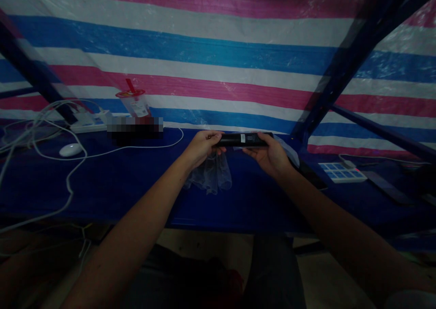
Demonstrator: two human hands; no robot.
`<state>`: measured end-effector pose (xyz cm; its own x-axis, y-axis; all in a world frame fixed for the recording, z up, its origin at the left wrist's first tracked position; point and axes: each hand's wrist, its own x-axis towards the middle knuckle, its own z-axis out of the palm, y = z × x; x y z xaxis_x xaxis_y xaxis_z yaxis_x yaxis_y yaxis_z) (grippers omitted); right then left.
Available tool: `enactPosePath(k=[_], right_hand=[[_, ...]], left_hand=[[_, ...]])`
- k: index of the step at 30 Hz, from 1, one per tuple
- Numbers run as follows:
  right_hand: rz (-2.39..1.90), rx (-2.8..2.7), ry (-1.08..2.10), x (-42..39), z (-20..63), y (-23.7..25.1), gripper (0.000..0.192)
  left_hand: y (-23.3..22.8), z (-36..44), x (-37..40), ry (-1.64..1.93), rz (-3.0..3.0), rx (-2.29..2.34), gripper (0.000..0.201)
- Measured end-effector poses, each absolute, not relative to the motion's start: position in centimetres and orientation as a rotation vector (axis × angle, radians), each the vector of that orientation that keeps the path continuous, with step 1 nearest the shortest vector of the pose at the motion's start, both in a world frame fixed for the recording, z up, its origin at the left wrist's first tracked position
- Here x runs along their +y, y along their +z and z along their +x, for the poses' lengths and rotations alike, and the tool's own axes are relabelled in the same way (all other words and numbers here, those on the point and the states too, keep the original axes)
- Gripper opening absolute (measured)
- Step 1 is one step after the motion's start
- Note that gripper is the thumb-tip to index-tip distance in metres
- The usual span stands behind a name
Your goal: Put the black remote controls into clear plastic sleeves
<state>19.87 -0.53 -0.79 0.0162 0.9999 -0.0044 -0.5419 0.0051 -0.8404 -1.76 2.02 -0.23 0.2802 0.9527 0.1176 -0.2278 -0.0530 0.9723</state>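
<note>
A long, slim black device (231, 140) with a small white label lies level between my two hands, a little above the blue table (211, 213). Its left end is pinched between the thumb and fingers of my left hand (203, 149). Around its right end closes my right hand (270, 153), thumb on top and fingers beneath. Below my left hand hangs a crumpled clear plastic bag (211, 175); whether the fingers hold it too is hidden. More clear plastic (288, 150) shows behind my right hand, beside the device's right end.
At the left are white cables (70, 181), a white mouse (70, 150), a power strip (88, 125) and a cup with a red lid and straw (138, 104). A flat black object (311, 177) and a white-and-blue power strip (342, 172) lie right. Blue frame bars (344, 77) slant up.
</note>
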Motion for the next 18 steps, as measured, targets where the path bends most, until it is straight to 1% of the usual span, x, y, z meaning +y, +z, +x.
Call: enactPosePath(k=[5,18], right_hand=[[-0.779,-0.785,1.398,-0.56,19.96,-0.88,0.011],[-0.776,-0.784,1.391,-0.98,19.61,-0.61,0.012]], left_hand=[[-0.46,-1.83,2.24,1.148,1.222,0.773,0.019],[-0.52,-1.80,2.21,1.177,1.218,0.771,0.017]])
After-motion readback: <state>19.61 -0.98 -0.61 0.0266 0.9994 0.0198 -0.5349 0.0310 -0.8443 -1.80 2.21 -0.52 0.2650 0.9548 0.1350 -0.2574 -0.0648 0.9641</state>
